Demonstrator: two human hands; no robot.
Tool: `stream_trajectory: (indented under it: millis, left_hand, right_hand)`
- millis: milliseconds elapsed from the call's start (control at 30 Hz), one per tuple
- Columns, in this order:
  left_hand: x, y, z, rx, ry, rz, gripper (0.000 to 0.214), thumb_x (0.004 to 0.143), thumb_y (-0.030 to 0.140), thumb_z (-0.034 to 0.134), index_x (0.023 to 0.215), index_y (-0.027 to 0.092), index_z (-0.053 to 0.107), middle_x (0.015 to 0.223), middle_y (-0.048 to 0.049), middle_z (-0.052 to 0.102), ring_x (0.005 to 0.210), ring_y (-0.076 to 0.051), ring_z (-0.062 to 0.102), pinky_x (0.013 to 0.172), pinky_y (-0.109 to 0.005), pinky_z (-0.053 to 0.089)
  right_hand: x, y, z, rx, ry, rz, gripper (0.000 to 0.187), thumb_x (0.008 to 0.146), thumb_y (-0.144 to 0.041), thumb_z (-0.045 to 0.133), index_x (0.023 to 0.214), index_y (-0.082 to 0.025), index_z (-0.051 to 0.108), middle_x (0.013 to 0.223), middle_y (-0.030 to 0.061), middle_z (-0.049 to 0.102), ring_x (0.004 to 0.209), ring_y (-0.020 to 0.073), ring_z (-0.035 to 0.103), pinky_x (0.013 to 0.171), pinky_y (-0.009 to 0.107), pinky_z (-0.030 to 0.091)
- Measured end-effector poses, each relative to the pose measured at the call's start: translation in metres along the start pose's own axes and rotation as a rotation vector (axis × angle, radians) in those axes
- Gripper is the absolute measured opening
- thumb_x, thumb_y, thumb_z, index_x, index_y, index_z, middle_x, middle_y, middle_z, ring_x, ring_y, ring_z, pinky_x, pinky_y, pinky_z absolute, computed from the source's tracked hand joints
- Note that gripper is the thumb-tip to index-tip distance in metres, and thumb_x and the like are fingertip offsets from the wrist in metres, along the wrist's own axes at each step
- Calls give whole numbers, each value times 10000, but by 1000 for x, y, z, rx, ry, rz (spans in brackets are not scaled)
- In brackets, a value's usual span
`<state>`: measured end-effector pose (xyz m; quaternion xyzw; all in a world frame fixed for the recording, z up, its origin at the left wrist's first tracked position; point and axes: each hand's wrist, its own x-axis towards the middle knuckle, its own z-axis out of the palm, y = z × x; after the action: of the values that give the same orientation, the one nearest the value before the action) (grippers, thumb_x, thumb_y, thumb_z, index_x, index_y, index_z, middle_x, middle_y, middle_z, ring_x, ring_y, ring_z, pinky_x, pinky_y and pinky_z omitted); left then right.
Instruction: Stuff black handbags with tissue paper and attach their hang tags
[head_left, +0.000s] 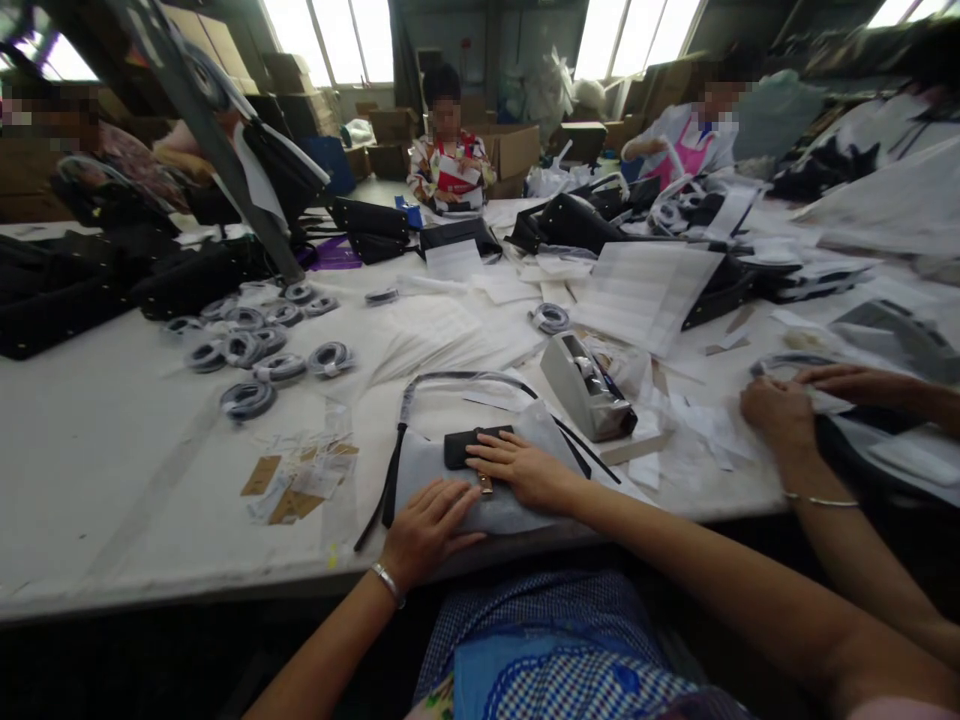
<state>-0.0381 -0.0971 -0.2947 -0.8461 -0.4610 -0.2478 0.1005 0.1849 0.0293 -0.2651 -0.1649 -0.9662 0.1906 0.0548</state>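
In front of me on the table lies a black handbag (431, 465), largely covered by a whitish wrapping sheet. Its black flap (461, 450) and a small gold clasp (485, 483) show through the middle, and the wrapped strap (450, 378) arches up behind. My left hand (431, 530) rests flat on the lower left of the wrapping, fingers stretched out. Across the flap and beside the clasp lies my right hand (525, 468), palm down with its fingers extended. Neither hand grips anything.
A tape dispenser (589, 385) stands right behind the bag. Coiled straps (247, 400) and cardboard tags (296, 500) lie to the left. White sheets (435, 335) and black bags (562, 220) spread farther back. At right, a co-worker's hands (780, 405) handle another bag; others sit opposite.
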Motion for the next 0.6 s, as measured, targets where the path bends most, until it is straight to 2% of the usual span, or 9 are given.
stream_trajectory:
  millis: [100,233,333,500,600]
  left_hand:
    - [1,1,-2,8,-28,52,538,935,423,566,1431,262,434,1272,-55,643,1136,-186,609,1016,-316,482]
    - [3,1,-2,-13,-67,87,498,956,383,541,1418,221,452,1249,-55,658,1123,-180,607,1007,-311,484]
    - [6,2,-4,-30,-107,45,475,951,415,535,1384,223,499,1231,-59,665,1119,-192,607,989,-326,499]
    - [16,12,-12,-33,-253,-36,456,934,433,549,1324,196,555,1244,-83,650,1110,-236,602,974,-393,515]
    - [14,20,-12,-9,-263,-59,493,928,430,545,1354,182,523,1282,-96,628,1107,-256,605,994,-433,507]
  right_hand:
    - [0,-2,0,-36,8,-5,639,880,-43,416,1488,-233,379,1557,36,359,1477,211,211,1194,467,194]
    - [0,-5,2,-98,28,22,589,904,-66,441,1466,-239,419,1550,65,369,1466,243,246,1180,497,221]
    - [0,-7,6,-132,24,30,574,902,-75,466,1453,-234,440,1553,77,362,1461,273,257,1168,526,236]
    - [5,-9,9,-206,-14,49,499,936,-128,469,1431,-193,468,1554,111,352,1435,334,297,1119,583,289]
    - [8,-9,3,-256,-5,9,430,956,-174,484,1383,-206,523,1528,123,395,1406,326,348,1095,558,320]
